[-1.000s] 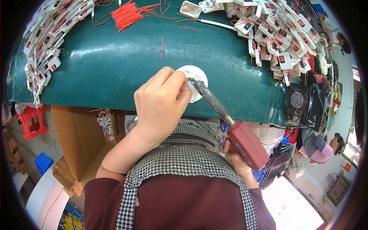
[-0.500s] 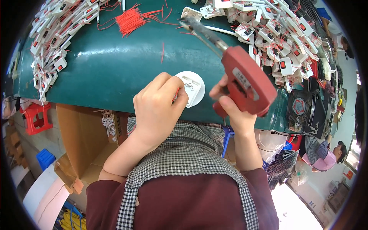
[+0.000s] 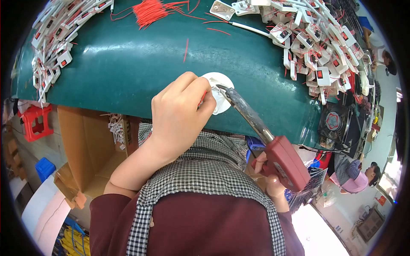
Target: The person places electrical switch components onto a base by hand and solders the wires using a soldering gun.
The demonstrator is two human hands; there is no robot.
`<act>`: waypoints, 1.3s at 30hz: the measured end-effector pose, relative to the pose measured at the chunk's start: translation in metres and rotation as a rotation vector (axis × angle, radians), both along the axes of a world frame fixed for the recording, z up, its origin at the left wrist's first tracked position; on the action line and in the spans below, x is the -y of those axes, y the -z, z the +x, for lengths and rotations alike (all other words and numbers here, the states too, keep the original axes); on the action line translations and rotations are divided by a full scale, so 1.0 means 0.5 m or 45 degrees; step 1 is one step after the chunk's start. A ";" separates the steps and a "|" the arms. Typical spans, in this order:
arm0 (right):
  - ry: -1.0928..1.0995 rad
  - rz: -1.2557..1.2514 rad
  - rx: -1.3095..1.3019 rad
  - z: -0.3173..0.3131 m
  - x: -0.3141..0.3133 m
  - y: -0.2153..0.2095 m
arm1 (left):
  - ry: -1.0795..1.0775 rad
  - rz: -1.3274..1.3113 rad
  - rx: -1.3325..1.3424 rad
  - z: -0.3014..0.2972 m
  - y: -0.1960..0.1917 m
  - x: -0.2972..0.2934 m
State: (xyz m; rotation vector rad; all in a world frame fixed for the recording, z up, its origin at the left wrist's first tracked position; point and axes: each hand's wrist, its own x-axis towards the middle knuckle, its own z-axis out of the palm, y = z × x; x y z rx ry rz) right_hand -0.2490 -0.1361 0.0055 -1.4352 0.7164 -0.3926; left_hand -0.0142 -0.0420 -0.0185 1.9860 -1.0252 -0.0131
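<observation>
My left hand (image 3: 181, 113) is closed in a pinch at the left side of a white round piece (image 3: 224, 104) near the table's front edge. Between its fingers shows a small red piece (image 3: 202, 98), mostly hidden. My right hand (image 3: 273, 183) is wrapped round the handle of a red soldering gun (image 3: 286, 164). The gun's long, darkened metal barrel slants up and left, and its tip is at the white round piece, close to my left fingertips. Whether the tip touches cannot be made out.
Wired white switch housings lie in heaps on the green table (image 3: 128, 64), left (image 3: 55, 59) and right (image 3: 316, 51). A bundle of red wires (image 3: 149, 13) lies at the back. Below left stands a cardboard box (image 3: 85, 149). A person (image 3: 354, 175) is at the far right.
The soldering gun has swung down and toward me; its tip has come from the table's back to the white round piece. My left hand stays pinched there.
</observation>
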 end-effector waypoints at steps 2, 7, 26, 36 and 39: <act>-0.048 -0.022 0.019 0.006 0.006 0.002 | -0.002 -0.013 0.005 0.000 0.002 -0.003; -0.107 -0.104 0.021 -0.004 0.001 0.024 | -0.017 -0.009 -0.010 -0.004 0.002 -0.005; -0.083 -0.544 -0.041 -0.019 -0.007 0.017 | -0.020 0.026 -0.017 -0.005 0.001 -0.003; 0.087 0.158 0.119 0.072 0.031 -0.023 | -0.023 0.058 0.010 -0.008 -0.003 -0.008; 0.037 0.214 0.246 0.041 0.024 -0.005 | -0.023 0.063 -0.015 -0.008 -0.003 -0.007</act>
